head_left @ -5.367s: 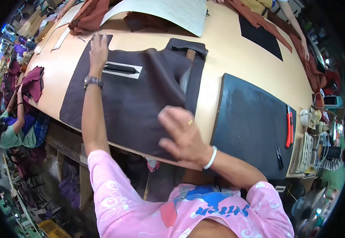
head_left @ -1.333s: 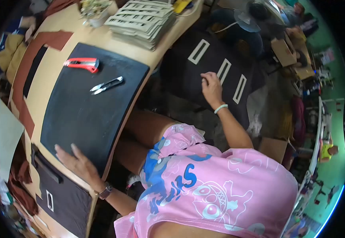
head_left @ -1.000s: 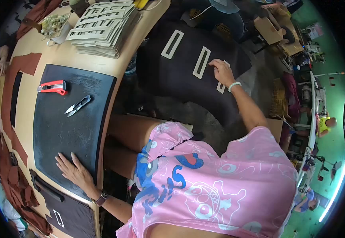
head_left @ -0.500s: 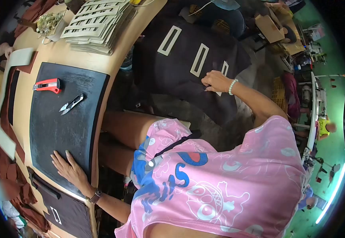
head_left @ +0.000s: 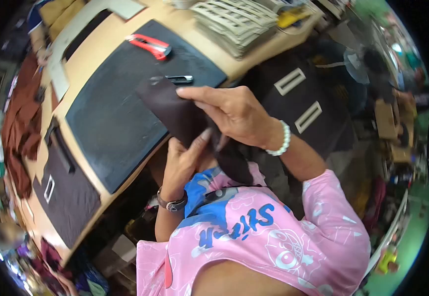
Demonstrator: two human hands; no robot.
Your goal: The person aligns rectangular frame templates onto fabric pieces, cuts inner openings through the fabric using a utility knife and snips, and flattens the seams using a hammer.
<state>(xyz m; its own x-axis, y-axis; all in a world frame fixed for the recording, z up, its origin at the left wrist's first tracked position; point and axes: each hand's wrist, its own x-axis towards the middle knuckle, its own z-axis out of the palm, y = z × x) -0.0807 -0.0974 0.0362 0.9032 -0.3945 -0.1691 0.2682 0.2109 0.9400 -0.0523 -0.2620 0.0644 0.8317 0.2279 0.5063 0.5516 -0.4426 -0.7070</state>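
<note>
A dark brown piece of fabric [head_left: 167,106] hangs between my hands above the front edge of the black cutting mat [head_left: 111,118]. My right hand [head_left: 236,113], with a pale bead bracelet, pinches its upper side, the index finger stretched along it. Lower down, my left hand [head_left: 185,158], wearing a watch, grips it with the thumb on top; some fingers are hidden. The fabric's far end partly covers the thread snips [head_left: 181,79] lying on the mat. Beyond them rests a red utility knife [head_left: 150,46].
A stack of pale slotted cut-outs [head_left: 234,24] stands at the table's far end. Dark fabric with white rectangular frames [head_left: 291,81] hangs to the right. Another dark piece [head_left: 69,192] lies at the table's left, beside a black bar [head_left: 62,148]. Across the table is a person's hand [head_left: 43,56].
My view has turned. My left hand has lifted off the mat, and my right hand has come over from the framed dark fabric. Both hands now hold a dark fabric piece.
</note>
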